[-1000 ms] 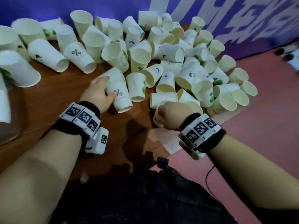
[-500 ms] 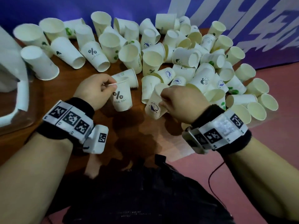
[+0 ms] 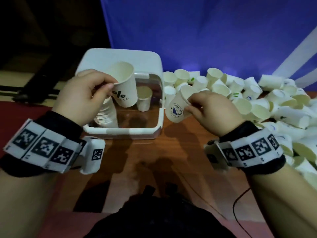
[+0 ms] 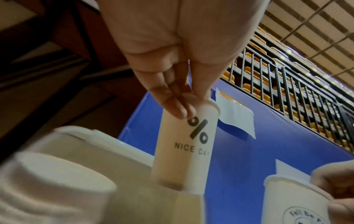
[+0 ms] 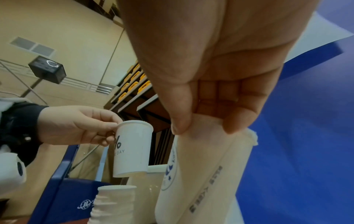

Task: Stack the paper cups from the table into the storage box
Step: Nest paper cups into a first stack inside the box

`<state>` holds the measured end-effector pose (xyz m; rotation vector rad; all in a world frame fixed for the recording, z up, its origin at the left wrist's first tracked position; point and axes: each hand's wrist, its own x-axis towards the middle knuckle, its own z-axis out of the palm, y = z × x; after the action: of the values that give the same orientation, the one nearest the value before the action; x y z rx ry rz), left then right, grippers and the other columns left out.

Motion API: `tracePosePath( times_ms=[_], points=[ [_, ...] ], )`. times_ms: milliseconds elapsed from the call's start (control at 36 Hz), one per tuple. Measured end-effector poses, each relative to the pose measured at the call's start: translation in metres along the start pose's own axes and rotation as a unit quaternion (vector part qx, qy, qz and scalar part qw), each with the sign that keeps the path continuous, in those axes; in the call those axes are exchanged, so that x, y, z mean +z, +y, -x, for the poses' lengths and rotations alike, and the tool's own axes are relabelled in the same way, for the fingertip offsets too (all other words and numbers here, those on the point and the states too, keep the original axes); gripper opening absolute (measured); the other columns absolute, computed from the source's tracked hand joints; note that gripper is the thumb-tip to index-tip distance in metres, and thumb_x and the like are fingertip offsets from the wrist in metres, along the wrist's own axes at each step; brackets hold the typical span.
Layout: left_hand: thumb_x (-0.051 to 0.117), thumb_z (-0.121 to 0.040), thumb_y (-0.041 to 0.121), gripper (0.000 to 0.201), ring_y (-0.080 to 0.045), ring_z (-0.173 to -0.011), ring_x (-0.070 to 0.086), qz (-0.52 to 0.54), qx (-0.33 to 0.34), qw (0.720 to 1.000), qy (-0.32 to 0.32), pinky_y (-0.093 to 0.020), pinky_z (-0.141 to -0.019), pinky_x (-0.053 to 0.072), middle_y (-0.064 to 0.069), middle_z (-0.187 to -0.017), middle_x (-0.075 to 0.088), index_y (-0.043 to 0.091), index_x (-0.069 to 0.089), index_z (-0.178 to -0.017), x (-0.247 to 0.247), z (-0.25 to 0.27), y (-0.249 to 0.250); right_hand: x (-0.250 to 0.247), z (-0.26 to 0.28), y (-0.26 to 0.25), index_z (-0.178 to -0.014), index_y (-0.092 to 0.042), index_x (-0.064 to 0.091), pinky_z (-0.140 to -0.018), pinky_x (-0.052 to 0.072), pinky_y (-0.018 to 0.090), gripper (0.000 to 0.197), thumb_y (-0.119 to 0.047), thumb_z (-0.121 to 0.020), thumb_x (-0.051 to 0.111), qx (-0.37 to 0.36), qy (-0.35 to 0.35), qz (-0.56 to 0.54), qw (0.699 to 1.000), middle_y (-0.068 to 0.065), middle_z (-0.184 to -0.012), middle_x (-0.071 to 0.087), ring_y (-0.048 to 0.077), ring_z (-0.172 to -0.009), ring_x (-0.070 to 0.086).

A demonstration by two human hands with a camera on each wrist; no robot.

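Over the storage box (image 3: 120,132) | left hand (image 3: 82,98) pinched the "NICE DAY" paper cup (image 3: 126,88) by its rim | right hand (image 3: 212,110) pinched the whale-print cup (image 3: 176,109) beside the box | both looked light, thin-walled, easily crushed; rim grip seemed safest | loose cups (image 3: 248,100) littered the worktop (image 3: 180,134)

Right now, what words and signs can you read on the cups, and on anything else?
"%" and "NICE DAY": on the cup in the left hand.
"Fell Be F...", cut off at the frame edge: round badge on the cup in the right hand.
Vertical print on that cup's side: too blurred to read.
White logo and lettering on the blue board: too blurred.
Wristband markers: square codes, no words.
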<state>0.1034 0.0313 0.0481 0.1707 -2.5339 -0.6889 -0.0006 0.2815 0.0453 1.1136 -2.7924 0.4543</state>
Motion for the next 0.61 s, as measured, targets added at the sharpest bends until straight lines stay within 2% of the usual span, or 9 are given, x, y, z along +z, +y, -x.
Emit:
tracePosePath(
  times_ms=[83,167,278,444,555,611],
  points=[
    [0.053,-0.089,0.010,0.015,-0.005,-0.078,0.047,-0.027,0.000,0.999,0.018,-0.010,-0.069,0.034,-0.001,-0.086,0.057,0.010,0.066,-0.097,-0.025,0.003,-0.031,0.010,-0.019,-0.031,-0.095,-0.011,0.062,-0.070,0.040,0.035,0.019,-0.027,-0.089,0.054,-0.011,0.005,0.001,1.000,0.010,-0.094,0.062,0.030,-0.091,0.055],
    [0.055,-0.088,0.011,0.015,-0.010,-0.089,0.049,-0.049,0.013,0.999,0.011,-0.015,-0.073,0.031,-0.002,-0.090,0.058,0.010,0.067,-0.096,-0.036,0.001,-0.055,0.018,-0.032,-0.054,-0.094,-0.010,0.062,-0.072,0.041,0.035,0.019,-0.027,-0.089,0.053,-0.019,0.009,-0.004,1.000,0.010,-0.092,0.062,0.029,-0.091,0.055],
    [0.056,-0.088,0.010,0.015,-0.011,-0.090,0.049,-0.055,0.028,0.998,-0.006,-0.016,-0.076,0.030,-0.002,-0.092,0.060,0.009,0.068,-0.097,-0.035,0.001,-0.076,0.025,-0.045,-0.073,-0.093,-0.010,0.062,-0.068,0.034,0.028,0.017,-0.025,-0.090,0.053,-0.026,0.018,-0.005,0.999,0.009,-0.092,0.063,0.027,-0.090,0.055],
    [0.059,-0.087,0.011,0.015,-0.020,-0.093,0.057,-0.012,0.009,0.999,-0.045,-0.025,-0.080,0.038,0.000,-0.090,0.062,0.009,0.070,-0.095,-0.022,0.000,-0.096,0.028,-0.057,-0.087,-0.093,-0.013,0.062,-0.067,0.031,0.027,0.017,-0.027,-0.090,0.052,-0.016,0.020,0.005,1.000,0.004,-0.089,0.059,0.022,-0.084,0.052],
    [0.059,-0.087,0.013,0.017,-0.023,-0.101,0.057,-0.034,-0.006,0.994,-0.105,-0.025,-0.083,0.036,-0.006,-0.100,0.067,0.009,0.071,-0.098,0.001,0.001,-0.106,0.022,-0.066,-0.093,-0.095,-0.014,0.062,-0.068,0.037,0.029,0.018,-0.029,-0.090,0.053,-0.014,0.040,0.006,0.999,0.000,-0.087,0.056,0.022,-0.087,0.054],
    [0.059,-0.087,0.015,0.018,-0.023,-0.104,0.056,-0.031,-0.025,0.991,-0.131,-0.025,-0.088,0.036,-0.006,-0.103,0.067,0.010,0.071,-0.100,0.012,0.003,-0.112,0.019,-0.073,-0.097,-0.097,-0.014,0.062,-0.068,0.035,0.028,0.019,-0.029,-0.090,0.053,-0.023,0.046,0.008,0.999,0.001,-0.088,0.056,0.021,-0.086,0.053]
  ],
)
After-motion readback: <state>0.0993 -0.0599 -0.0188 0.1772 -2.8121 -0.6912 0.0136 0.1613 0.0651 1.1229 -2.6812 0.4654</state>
